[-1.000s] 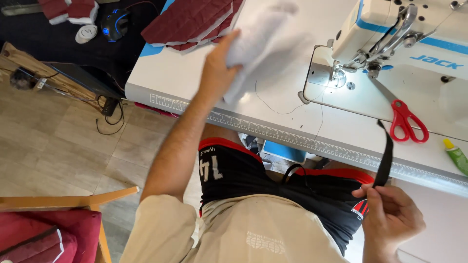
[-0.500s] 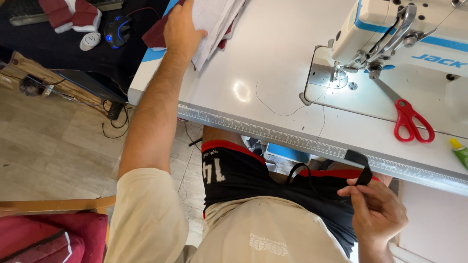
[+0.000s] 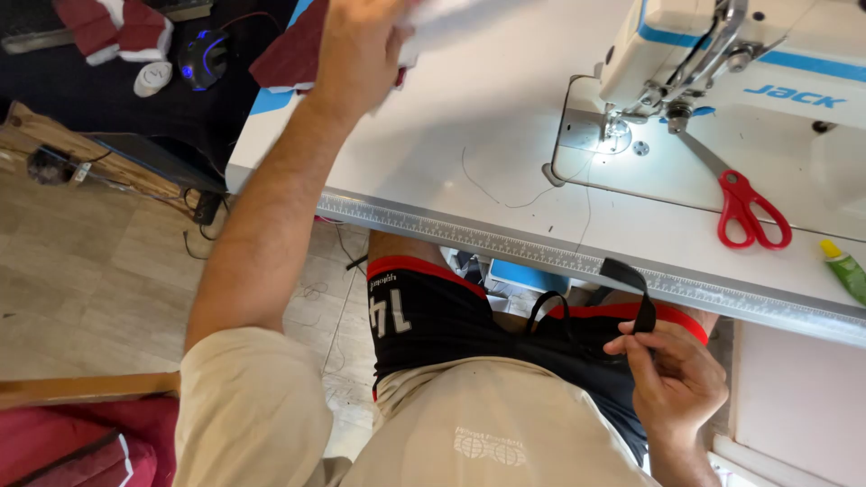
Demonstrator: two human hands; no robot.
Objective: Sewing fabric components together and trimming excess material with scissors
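The left hand [image 3: 361, 45] reaches far across the table [image 3: 469, 108], fingers apparently closed on white fabric [image 3: 451, 13] at the frame edge, while the right hand [image 3: 672, 383] pinches a black strap [image 3: 642, 302] at the lap, nothing yet under the sewing machine [image 3: 722, 54].

A smooth, matt white sewing table [image 3: 469, 108] carries a glossy white sewing machine [image 3: 767, 54] with shiny metal needle parts. Scissors [image 3: 744, 203] have red plastic handles and dull metal blades. The right hand [image 3: 672, 379] pinches a matt black woven strap [image 3: 642, 302]. The left hand [image 3: 361, 45] grips soft white cloth [image 3: 451, 13]. The floor [image 3: 81, 271] is pale matt wood.
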